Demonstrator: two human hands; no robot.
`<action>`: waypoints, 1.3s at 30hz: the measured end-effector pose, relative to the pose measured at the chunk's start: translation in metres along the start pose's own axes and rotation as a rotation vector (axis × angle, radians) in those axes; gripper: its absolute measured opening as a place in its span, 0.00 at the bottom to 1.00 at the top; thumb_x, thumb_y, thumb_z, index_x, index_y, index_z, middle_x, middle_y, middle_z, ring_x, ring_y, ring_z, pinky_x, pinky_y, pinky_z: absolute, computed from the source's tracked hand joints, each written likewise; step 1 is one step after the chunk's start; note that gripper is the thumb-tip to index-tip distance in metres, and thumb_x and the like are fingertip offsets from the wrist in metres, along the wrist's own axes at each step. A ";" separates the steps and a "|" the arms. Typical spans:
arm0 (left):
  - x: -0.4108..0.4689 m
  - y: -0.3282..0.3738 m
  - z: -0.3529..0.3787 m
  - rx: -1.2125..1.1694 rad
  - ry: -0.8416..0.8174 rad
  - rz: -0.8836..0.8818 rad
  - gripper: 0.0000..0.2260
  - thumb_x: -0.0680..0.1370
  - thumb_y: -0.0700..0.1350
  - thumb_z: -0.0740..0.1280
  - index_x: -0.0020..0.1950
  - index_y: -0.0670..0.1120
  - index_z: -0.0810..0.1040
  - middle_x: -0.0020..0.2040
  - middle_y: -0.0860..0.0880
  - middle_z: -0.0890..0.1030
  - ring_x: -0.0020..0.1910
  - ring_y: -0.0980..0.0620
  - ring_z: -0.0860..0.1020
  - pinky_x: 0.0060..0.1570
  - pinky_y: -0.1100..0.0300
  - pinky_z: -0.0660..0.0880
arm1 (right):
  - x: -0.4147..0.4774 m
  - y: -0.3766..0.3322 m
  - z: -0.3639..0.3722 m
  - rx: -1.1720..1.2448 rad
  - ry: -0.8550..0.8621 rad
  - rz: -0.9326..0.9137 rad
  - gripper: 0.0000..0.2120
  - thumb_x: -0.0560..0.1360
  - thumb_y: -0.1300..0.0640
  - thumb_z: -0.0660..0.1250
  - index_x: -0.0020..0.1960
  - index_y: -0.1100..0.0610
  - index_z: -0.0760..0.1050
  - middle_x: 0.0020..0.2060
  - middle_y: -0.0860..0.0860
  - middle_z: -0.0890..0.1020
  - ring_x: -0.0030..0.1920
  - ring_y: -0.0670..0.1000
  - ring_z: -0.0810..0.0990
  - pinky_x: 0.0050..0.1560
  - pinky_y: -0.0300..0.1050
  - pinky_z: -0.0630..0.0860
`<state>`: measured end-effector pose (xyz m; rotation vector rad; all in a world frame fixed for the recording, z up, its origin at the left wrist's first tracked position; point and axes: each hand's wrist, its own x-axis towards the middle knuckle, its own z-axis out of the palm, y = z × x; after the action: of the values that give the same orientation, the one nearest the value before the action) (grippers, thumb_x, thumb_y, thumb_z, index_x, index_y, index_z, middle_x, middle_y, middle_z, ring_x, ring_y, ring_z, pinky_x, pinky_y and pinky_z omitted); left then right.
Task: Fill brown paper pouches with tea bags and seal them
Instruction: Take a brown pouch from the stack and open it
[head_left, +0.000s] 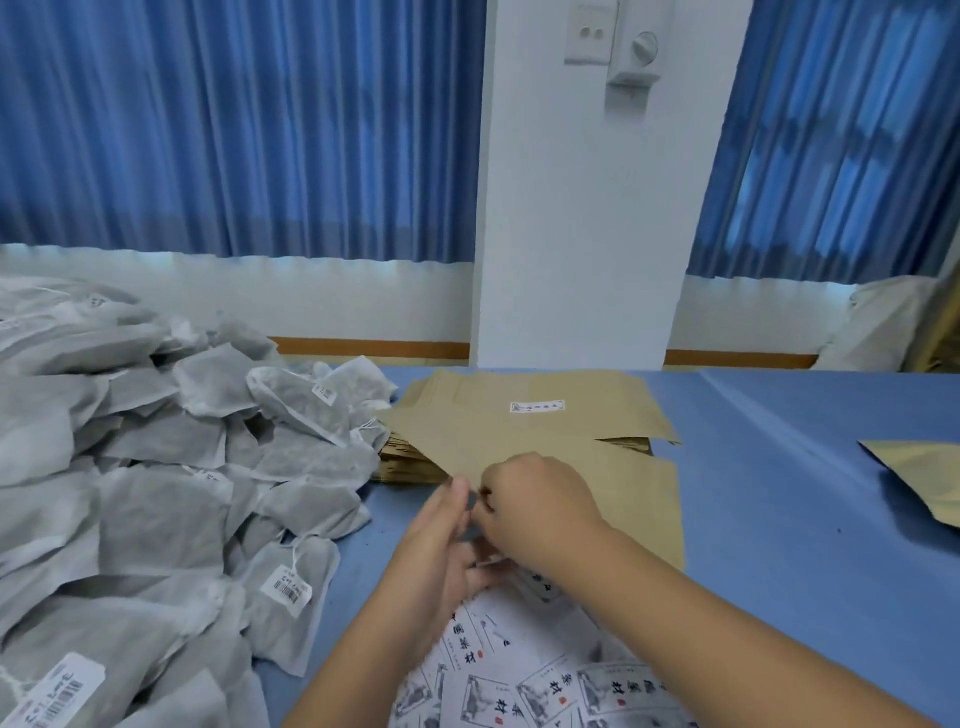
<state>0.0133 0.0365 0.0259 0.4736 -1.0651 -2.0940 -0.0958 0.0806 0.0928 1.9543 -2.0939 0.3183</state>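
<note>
Left hand (441, 551): gripping the upper edge of the label sheets (519, 675), thumb raised, fingers curling underneath.
Right hand (535, 504): bunching curled fingertips right against the left thumb; not showing clearly whether anything is pinched between them.
Label sheets: lying nearest of all, under both wrists, spreading white printed stickers out below the right forearm.
Brown pouch (634, 499): lying flat directly under and beyond the right hand, its near end meeting the sheets.
Pouch stack (410, 465): sitting just beyond both hands, fanning out, the top pouch carrying a small white label (537, 406).
Tea bags (156, 467): heaping up well to the left of the left hand, grey-white, several trailing strings and barcode tags, reaching the stack's left edge.
Single pouch (924, 478): lying well off to the right of the right hand, partly cut by the frame edge.
Blue table cover (779, 441): stretching beneath everything.
White pillar (571, 234): standing far beyond the hands, bearing a switch plate (592, 31) and a dial (644, 49).
Blue curtains (234, 130): hanging on either side of the pillar.
</note>
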 end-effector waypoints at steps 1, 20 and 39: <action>-0.001 -0.001 0.001 -0.085 0.040 -0.005 0.24 0.76 0.53 0.65 0.67 0.42 0.71 0.59 0.37 0.80 0.56 0.38 0.80 0.48 0.44 0.78 | -0.002 -0.007 -0.002 0.049 -0.025 -0.027 0.12 0.75 0.50 0.59 0.45 0.57 0.77 0.43 0.57 0.80 0.44 0.60 0.79 0.36 0.45 0.66; 0.000 0.026 -0.023 -0.200 0.401 0.134 0.09 0.82 0.39 0.58 0.61 0.43 0.71 0.58 0.41 0.80 0.41 0.48 0.80 0.20 0.67 0.72 | -0.074 0.081 -0.002 -0.141 0.211 -0.441 0.37 0.59 0.63 0.79 0.66 0.54 0.75 0.63 0.51 0.78 0.65 0.55 0.75 0.59 0.55 0.74; -0.003 -0.009 0.005 0.186 -0.147 0.073 0.40 0.70 0.64 0.71 0.75 0.48 0.62 0.65 0.42 0.77 0.55 0.42 0.80 0.50 0.51 0.78 | -0.022 0.018 0.014 -0.145 0.169 -0.080 0.38 0.68 0.56 0.68 0.76 0.55 0.59 0.44 0.51 0.81 0.47 0.55 0.76 0.38 0.45 0.64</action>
<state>0.0085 0.0450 0.0211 0.3687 -1.3500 -1.9995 -0.1131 0.0979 0.0727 1.8530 -1.8744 0.2962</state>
